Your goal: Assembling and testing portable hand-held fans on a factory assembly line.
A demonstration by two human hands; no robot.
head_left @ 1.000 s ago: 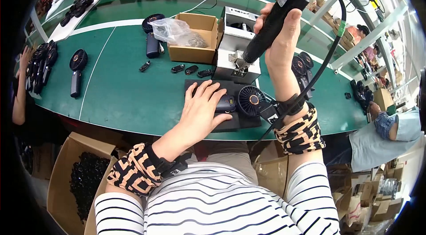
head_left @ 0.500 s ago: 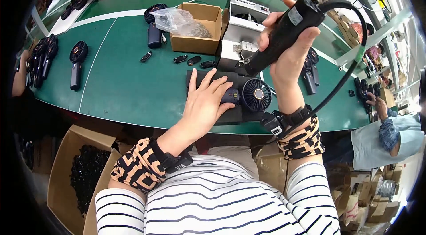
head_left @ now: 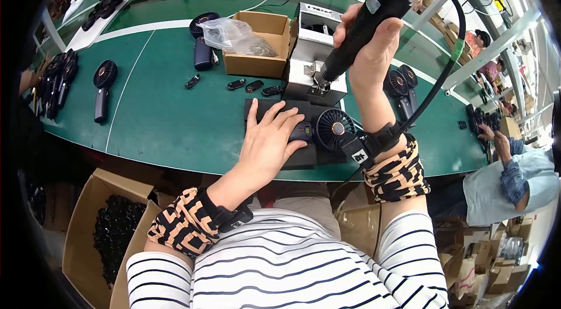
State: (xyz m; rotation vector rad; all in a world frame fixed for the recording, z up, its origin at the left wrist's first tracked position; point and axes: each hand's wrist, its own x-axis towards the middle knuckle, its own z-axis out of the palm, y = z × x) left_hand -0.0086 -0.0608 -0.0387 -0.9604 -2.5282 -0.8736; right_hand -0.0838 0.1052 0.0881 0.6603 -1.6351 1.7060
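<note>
My right hand [head_left: 374, 66] is wrapped around a black electric screwdriver [head_left: 365, 23], which slants down to the left. Its tip is at the front of a silver, box-shaped screw feeder [head_left: 299, 78]; whether it touches a screw is too small to tell. On a black mat [head_left: 252, 111] lies a dark handheld fan [head_left: 331, 129], with its round head to the right and a small lit display on its handle. My left hand [head_left: 262, 144] rests over the handle with fingers spread, covering most of it. The right wrist's strapped-on device hides part of the fan head.
Behind the mat are several small black parts [head_left: 255, 86] and a cardboard box [head_left: 257, 65] with a plastic bag of screws. More fans [head_left: 104, 84] lie left and right. The screwdriver's cable [head_left: 461, 23] loops past my right forearm. A person [head_left: 502, 163] works at the right.
My right hand has brought the screwdriver down and left, so its tip now meets the feeder's front. My left hand and the fan have barely moved.
</note>
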